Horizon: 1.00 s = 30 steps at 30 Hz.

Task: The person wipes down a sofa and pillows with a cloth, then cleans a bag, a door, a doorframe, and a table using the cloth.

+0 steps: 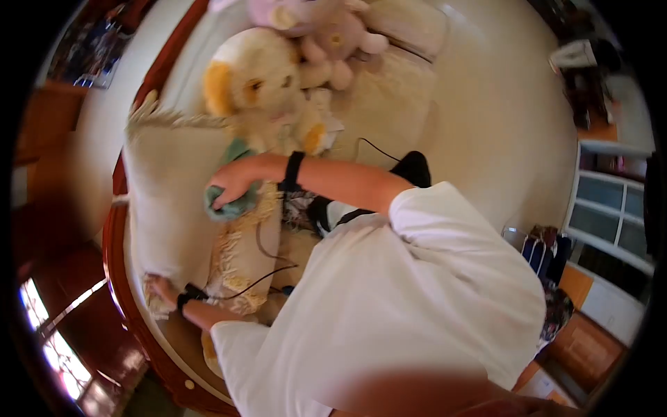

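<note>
My right hand point(233, 182) is closed around a crumpled green cloth point(240, 207), which lies against the right side of a large cream cushion point(170, 194) with fringed edges. My left hand point(161, 290) is at the cushion's lower left corner, its fingers bent round the fringed corner. The cushion leans on the wooden-framed sofa point(117, 250). A second, patterned piece with fringe point(240, 264) lies beside it, under my right hand. Just above the cloth sits a big cream plush dog point(260, 83) with orange ears.
Pink plush toys point(333, 35) sit behind the dog on the pale sofa seat point(389, 90). A thin black cable point(260, 278) runs near my left wrist. At the right stand a glass-fronted cabinet point(604, 194) and some bags point(545, 254). Light floor point(500, 104) extends beyond the sofa.
</note>
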{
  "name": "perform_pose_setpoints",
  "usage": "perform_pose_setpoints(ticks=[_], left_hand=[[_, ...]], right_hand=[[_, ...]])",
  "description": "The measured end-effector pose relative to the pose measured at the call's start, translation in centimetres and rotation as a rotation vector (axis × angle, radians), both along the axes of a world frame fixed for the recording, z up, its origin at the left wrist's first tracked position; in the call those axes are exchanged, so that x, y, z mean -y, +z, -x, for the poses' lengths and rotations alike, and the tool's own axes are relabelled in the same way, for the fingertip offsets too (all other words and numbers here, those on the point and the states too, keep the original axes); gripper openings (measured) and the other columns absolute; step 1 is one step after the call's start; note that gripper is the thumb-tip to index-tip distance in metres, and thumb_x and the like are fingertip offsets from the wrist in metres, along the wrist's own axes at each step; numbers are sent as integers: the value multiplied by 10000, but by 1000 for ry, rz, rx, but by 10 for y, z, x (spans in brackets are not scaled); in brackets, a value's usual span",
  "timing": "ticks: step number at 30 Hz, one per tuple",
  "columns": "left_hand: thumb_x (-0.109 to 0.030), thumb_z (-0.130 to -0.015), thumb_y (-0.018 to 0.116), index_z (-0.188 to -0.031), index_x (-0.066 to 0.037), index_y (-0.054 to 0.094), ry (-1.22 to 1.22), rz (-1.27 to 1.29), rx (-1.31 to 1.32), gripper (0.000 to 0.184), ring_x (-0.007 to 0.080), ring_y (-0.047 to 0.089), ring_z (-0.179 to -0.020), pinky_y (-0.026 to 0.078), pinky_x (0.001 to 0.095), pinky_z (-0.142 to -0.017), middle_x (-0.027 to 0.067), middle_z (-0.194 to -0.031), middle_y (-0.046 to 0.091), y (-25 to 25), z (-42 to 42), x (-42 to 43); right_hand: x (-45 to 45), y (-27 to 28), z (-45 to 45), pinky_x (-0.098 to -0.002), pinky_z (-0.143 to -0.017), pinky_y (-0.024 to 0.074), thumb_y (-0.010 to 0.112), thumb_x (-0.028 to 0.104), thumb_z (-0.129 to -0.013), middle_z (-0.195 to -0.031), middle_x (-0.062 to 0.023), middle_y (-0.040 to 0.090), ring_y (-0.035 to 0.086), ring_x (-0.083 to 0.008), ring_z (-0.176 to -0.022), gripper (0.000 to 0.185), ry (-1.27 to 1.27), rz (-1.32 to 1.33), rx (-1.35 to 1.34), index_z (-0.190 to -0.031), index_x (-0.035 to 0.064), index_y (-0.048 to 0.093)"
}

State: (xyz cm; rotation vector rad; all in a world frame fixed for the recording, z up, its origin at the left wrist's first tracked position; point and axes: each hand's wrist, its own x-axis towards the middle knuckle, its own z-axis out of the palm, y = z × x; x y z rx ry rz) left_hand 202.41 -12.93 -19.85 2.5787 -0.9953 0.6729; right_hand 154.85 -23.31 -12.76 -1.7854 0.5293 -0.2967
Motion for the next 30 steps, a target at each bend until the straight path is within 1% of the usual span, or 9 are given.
perform_pose_setpoints(ticks=[5,11,13,16,17,21,24,26,30], left_hand=[[-376,-965,421,-1233,34,505,-539,-85,-198,498,362,542,-1042,427,444,-903,231,-1135,576,16,185,-19],[-297,-950,469,-1212,16,526,-1319,-810,-930,412,313,584,-987,460,395,-859,179,-1095,614,67,481,-57],[-271,-945,486,-1205,9,533,-1485,-1079,-1117,385,296,598,-968,471,379,-844,162,-1082,626,93,568,-57],[-232,-937,510,-1194,0,544,-1668,-1280,-1290,347,272,619,-941,487,355,-822,136,-1062,644,109,692,-82],[-218,-935,518,-1190,-3,547,-1694,-1304,-1329,335,264,626,-931,493,347,-815,128,-1055,651,114,722,-93],[-106,-902,553,-1204,6,518,-1820,-1502,-1201,324,333,620,-956,481,389,-852,186,-1079,642,155,863,-162],[-108,-922,529,-1252,-19,485,-2501,-1438,-828,345,430,585,-967,477,439,-827,227,-1103,611,151,935,-239],[-135,-907,577,-1344,-44,391,-2602,-1453,-609,483,456,554,-988,457,476,-825,265,-1160,555,172,958,-296],[14,-899,520,-1387,-84,384,-2362,-1683,-965,515,359,583,-998,458,386,-861,234,-1147,568,215,978,-411]], right_hand=[[-74,37,167,-402,-886,455,452,526,-947,-1129,-197,644,599,-323,-1006,551,-376,-82,23,-1189,57,611],[-195,50,321,-416,-909,435,411,570,-952,-1122,-248,627,575,-331,-1007,673,-640,-418,266,-1162,-44,591],[-224,91,369,-409,-829,469,437,559,-950,-1034,-232,651,600,-295,-882,659,-728,-218,131,-1098,-63,602],[-300,104,473,-393,-712,492,472,524,-951,-924,-203,663,595,-266,-733,617,-865,-352,-81,-1014,-75,607],[-328,111,487,-379,-615,487,559,423,-940,-819,-167,655,577,-250,-620,494,-1112,-283,45,-1007,-65,599],[-508,79,580,-317,-759,480,598,143,-924,-1032,-114,627,574,-160,-893,313,-1602,-217,249,-1193,-5,539],[-633,58,568,-316,-918,431,551,55,-905,-1175,-66,579,519,-162,-1065,408,-1829,-561,376,-1305,16,481],[-699,43,551,-310,-942,425,548,82,-914,-1222,-71,559,507,-164,-1111,478,-1816,-573,347,-1369,11,424],[-787,87,528,-301,-967,414,564,136,-924,-1253,-80,541,505,-167,-1137,543,-2017,-754,384,-1416,8,373]])
